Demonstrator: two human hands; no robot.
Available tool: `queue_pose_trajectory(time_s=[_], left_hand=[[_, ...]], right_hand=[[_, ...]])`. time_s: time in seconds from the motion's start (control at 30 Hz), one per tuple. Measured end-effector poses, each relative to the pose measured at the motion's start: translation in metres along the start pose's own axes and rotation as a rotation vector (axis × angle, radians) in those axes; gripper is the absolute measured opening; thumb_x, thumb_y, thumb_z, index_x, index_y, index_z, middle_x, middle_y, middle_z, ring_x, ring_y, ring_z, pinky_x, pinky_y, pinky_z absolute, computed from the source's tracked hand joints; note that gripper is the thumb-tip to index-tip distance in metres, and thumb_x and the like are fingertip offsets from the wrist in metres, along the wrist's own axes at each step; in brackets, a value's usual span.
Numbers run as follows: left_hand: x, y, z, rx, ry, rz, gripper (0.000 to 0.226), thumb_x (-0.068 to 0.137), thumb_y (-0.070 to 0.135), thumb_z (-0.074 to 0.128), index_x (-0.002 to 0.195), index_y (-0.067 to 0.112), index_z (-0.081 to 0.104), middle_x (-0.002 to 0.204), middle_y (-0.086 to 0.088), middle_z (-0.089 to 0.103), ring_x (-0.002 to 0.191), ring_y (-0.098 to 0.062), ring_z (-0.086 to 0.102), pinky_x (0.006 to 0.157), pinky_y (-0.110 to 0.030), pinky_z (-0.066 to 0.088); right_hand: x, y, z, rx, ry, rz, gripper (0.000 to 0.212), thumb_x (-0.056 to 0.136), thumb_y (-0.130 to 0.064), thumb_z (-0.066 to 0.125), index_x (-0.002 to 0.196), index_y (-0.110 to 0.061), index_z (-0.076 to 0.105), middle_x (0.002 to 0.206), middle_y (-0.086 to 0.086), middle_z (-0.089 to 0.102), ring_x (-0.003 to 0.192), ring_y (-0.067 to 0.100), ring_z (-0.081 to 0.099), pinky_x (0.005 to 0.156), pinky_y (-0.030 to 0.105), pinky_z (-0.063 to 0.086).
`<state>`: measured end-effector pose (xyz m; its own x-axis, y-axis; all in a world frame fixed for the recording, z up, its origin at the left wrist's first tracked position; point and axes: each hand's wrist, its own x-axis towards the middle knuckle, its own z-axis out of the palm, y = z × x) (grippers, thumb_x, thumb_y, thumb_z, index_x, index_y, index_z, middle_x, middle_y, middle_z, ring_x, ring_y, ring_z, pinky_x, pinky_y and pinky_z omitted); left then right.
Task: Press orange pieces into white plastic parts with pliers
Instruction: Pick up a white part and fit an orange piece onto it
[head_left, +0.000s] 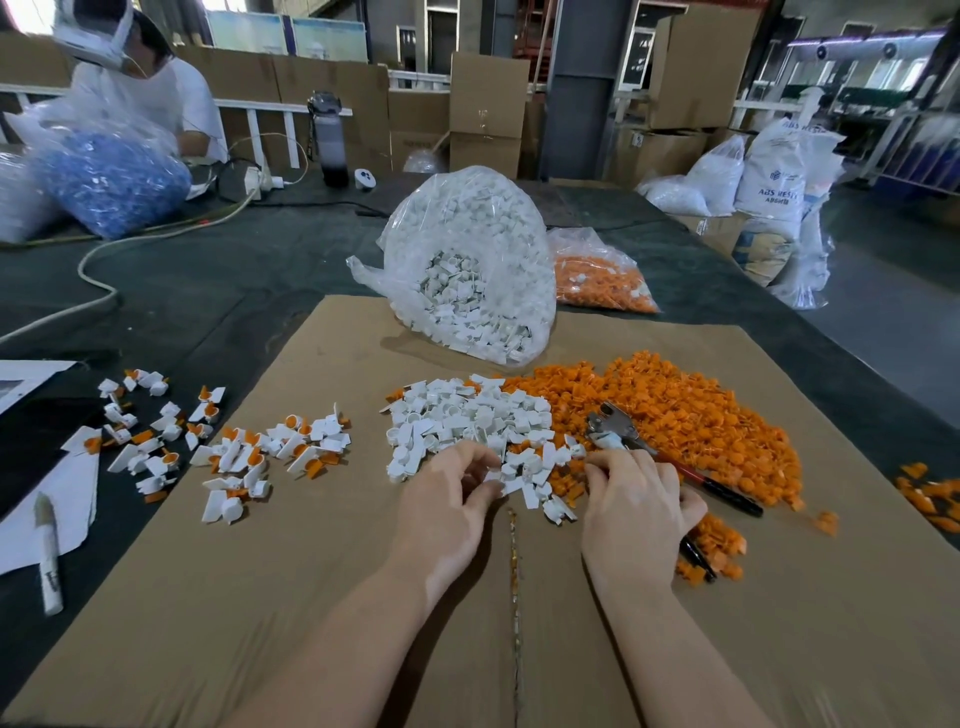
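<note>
Cardboard (311, 597), flat and brown, lies under our hands: left hand (441, 512) pinches white parts (467, 421), right hand (636, 512) grips red-handled pliers (613, 434) over knobbly orange pieces (691, 421); beyond, a crinkled clear bag (467, 270).

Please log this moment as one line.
left hand: picking at white parts | right hand: grips pliers | orange pieces: heaped beside

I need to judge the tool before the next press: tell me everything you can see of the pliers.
The pliers are metal-headed with red and black handles spread apart. They lie across the orange pieces, head pointing up-left toward the white parts. The right hand grips the handles, covering their middle.
</note>
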<state>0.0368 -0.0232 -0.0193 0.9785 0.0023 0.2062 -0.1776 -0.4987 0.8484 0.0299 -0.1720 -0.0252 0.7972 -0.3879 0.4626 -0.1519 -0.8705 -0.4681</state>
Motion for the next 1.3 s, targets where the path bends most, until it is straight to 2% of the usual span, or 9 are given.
queue_pose_trajectory(time_s=[0.13,0.27,0.33,0.5,0.73,0.9,1.1,1.2,1.3], left_hand=[[0.004,0.006,0.01,-0.157,0.026,-0.106,0.017,0.086,0.014,0.065,0.099,0.023,0.061,0.079,0.006,0.057,0.072,-0.004,0.056,0.062,-0.001,0.038],[0.005,0.011,0.017,-0.358,-0.029,-0.188,0.01,0.086,0.004,0.063,0.096,0.007,0.063,0.072,-0.005,0.062,0.054,-0.001,0.059,0.056,-0.011,0.047],[0.005,0.01,0.017,-0.356,-0.037,-0.189,0.01,0.088,0.004,0.06,0.097,0.006,0.064,0.071,-0.004,0.064,0.055,-0.003,0.06,0.059,-0.015,0.05],[0.002,0.008,0.012,-0.325,-0.056,-0.143,0.012,0.09,0.004,0.058,0.099,0.008,0.065,0.073,-0.002,0.064,0.057,-0.001,0.061,0.059,-0.013,0.05],[-0.002,0.008,0.01,-0.35,-0.078,-0.13,0.013,0.087,0.002,0.061,0.097,0.01,0.064,0.074,-0.008,0.065,0.065,-0.015,0.066,0.063,-0.023,0.055],[-0.005,0.008,0.012,-0.352,-0.086,-0.126,0.017,0.083,0.002,0.065,0.081,0.018,0.063,0.065,-0.001,0.064,0.052,-0.003,0.06,0.057,-0.017,0.049],[-0.008,0.009,0.015,-0.297,-0.089,-0.11,0.015,0.084,0.003,0.065,0.077,0.017,0.064,0.066,-0.002,0.063,0.052,-0.002,0.058,0.054,-0.011,0.044],[-0.008,0.01,0.015,-0.247,-0.098,-0.085,0.011,0.085,0.005,0.064,0.08,0.015,0.066,0.069,-0.003,0.066,0.057,-0.007,0.061,0.057,-0.014,0.046],[-0.006,0.01,0.013,-0.35,-0.059,-0.134,0.01,0.087,0.001,0.06,0.087,0.01,0.066,0.069,-0.007,0.065,0.057,-0.011,0.061,0.061,-0.021,0.052]], right_hand=[[-0.004,-0.003,-0.007,0.262,0.031,-0.116,0.005,0.086,-0.007,0.063,0.087,-0.009,0.068,0.08,0.001,0.066,0.077,0.023,0.056,0.077,0.031,0.025],[-0.01,-0.003,-0.011,0.349,-0.016,-0.29,0.008,0.082,-0.003,0.068,0.086,-0.009,0.068,0.08,-0.002,0.066,0.076,0.018,0.057,0.075,0.035,0.041],[-0.011,-0.002,-0.011,0.359,-0.066,-0.332,0.009,0.081,-0.005,0.07,0.087,-0.011,0.069,0.078,-0.004,0.066,0.075,0.016,0.057,0.075,0.034,0.043],[-0.011,-0.004,-0.011,0.301,-0.09,-0.394,0.01,0.076,-0.006,0.075,0.08,-0.012,0.069,0.072,-0.003,0.065,0.069,0.018,0.059,0.07,0.034,0.045],[-0.012,-0.005,-0.012,0.262,-0.039,-0.408,0.015,0.071,-0.002,0.078,0.07,-0.01,0.065,0.064,-0.002,0.061,0.06,0.02,0.056,0.063,0.033,0.043],[-0.013,-0.005,-0.011,0.203,0.007,-0.507,0.024,0.065,0.002,0.079,0.063,-0.008,0.057,0.056,0.001,0.054,0.053,0.021,0.05,0.055,0.035,0.042],[-0.014,-0.003,-0.009,0.198,0.024,-0.557,0.027,0.06,0.006,0.079,0.059,-0.007,0.055,0.054,0.002,0.051,0.05,0.022,0.048,0.054,0.034,0.042],[-0.014,-0.003,-0.009,0.22,-0.003,-0.561,0.025,0.061,0.005,0.08,0.061,-0.007,0.058,0.055,0.002,0.055,0.051,0.021,0.049,0.055,0.032,0.042],[-0.014,-0.004,-0.012,0.287,-0.025,-0.514,0.008,0.074,-0.005,0.074,0.071,-0.009,0.068,0.064,-0.001,0.063,0.06,0.02,0.057,0.059,0.035,0.047]])
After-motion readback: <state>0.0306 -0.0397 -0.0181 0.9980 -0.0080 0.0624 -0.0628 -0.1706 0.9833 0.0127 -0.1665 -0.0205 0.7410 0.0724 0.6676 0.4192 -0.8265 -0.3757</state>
